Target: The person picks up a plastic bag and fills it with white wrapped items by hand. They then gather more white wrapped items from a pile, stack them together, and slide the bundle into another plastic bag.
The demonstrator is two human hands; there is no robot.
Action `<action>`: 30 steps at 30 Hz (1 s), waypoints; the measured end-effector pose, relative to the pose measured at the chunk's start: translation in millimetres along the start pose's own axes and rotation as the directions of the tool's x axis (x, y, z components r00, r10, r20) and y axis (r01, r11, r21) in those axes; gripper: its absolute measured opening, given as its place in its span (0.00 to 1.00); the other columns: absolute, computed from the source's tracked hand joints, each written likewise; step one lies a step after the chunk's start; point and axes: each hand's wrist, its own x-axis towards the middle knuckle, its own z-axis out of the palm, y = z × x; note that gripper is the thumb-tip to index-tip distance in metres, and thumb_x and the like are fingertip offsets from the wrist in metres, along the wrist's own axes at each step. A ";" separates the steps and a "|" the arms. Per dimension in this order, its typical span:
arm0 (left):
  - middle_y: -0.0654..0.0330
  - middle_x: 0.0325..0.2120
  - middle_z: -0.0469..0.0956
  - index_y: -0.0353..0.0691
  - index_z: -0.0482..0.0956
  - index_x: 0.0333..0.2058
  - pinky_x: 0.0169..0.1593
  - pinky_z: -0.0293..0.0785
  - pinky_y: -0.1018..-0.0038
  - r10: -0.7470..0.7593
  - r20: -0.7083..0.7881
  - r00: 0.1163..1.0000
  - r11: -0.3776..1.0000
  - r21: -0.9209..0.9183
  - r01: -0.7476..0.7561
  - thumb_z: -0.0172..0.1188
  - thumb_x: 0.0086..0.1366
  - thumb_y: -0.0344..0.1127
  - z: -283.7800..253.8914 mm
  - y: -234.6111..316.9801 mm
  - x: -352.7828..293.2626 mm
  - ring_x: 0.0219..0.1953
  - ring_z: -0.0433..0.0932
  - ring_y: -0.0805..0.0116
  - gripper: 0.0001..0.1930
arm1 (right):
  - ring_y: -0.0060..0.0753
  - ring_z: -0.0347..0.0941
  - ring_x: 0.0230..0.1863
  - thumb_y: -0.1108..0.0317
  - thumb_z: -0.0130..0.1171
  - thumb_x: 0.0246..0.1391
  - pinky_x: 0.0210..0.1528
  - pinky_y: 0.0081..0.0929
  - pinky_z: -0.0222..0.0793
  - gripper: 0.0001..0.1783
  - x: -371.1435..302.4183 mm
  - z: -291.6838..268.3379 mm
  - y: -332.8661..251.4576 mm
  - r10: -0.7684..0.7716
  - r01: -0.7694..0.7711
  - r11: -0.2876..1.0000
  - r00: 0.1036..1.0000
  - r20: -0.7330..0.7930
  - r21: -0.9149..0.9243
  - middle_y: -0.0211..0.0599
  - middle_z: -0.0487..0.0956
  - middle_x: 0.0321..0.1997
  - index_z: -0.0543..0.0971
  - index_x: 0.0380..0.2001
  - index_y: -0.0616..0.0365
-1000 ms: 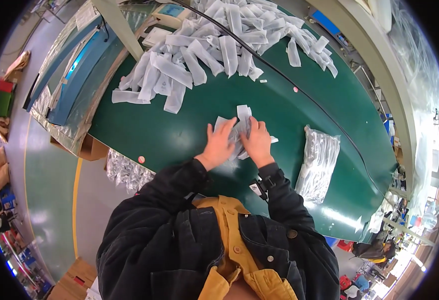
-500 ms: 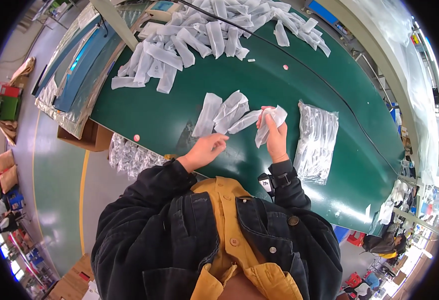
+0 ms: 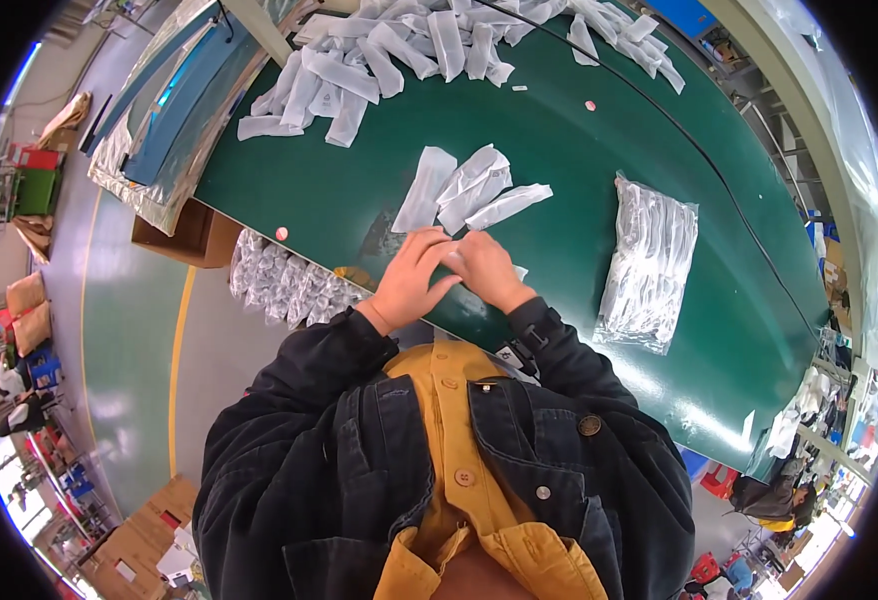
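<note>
Both hands meet at the near edge of the green table (image 3: pixel 599 180). The left hand (image 3: pixel 411 280) lies with fingers spread flat against the right hand (image 3: pixel 487 270), which curls, perhaps around a small white packet; their grip cannot be told. Three white packets (image 3: pixel 469 185) lie fanned just beyond; a clear bag (image 3: pixel 649 262) sits right.
</note>
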 end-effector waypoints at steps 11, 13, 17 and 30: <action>0.55 0.46 0.71 0.41 0.74 0.46 0.52 0.66 0.61 0.075 0.514 0.855 0.920 0.295 -0.258 0.65 0.54 0.36 74.9 -34.7 -14.8 0.54 0.68 0.55 0.20 | 0.55 0.76 0.33 0.58 0.64 0.52 0.34 0.48 0.73 0.17 26.0 -16.1 31.3 0.580 -0.573 0.795 0.814 -0.029 -0.201 0.50 0.75 0.39 0.76 0.42 0.53; 0.56 0.45 0.71 0.41 0.74 0.44 0.50 0.66 0.61 0.066 0.513 0.856 0.933 0.272 -0.236 0.64 0.55 0.36 75.8 -34.2 -14.3 0.53 0.68 0.56 0.18 | 0.55 0.75 0.36 0.63 0.66 0.48 0.37 0.48 0.73 0.19 13.9 -22.9 36.0 0.628 -0.623 0.768 0.778 -0.014 -0.151 0.50 0.73 0.39 0.75 0.43 0.53; 0.56 0.44 0.71 0.41 0.74 0.40 0.47 0.67 0.61 0.068 0.537 0.841 0.954 0.213 -0.213 0.60 0.57 0.35 76.5 -31.8 -18.8 0.51 0.69 0.57 0.12 | 0.55 0.74 0.40 0.69 0.67 0.43 0.41 0.46 0.72 0.21 -23.0 -36.2 51.9 0.459 -0.475 0.874 0.876 -0.150 -0.105 0.49 0.73 0.36 0.74 0.42 0.54; 0.49 0.47 0.69 0.37 0.73 0.38 0.58 0.63 0.55 0.275 0.408 0.871 0.885 0.246 -0.395 0.53 0.59 0.32 79.4 -29.5 -19.9 0.53 0.68 0.51 0.09 | 0.50 0.70 0.45 0.72 0.66 0.42 0.47 0.42 0.68 0.25 -8.3 -59.5 45.6 0.119 -0.176 0.958 0.963 0.242 0.229 0.40 0.73 0.45 0.76 0.48 0.57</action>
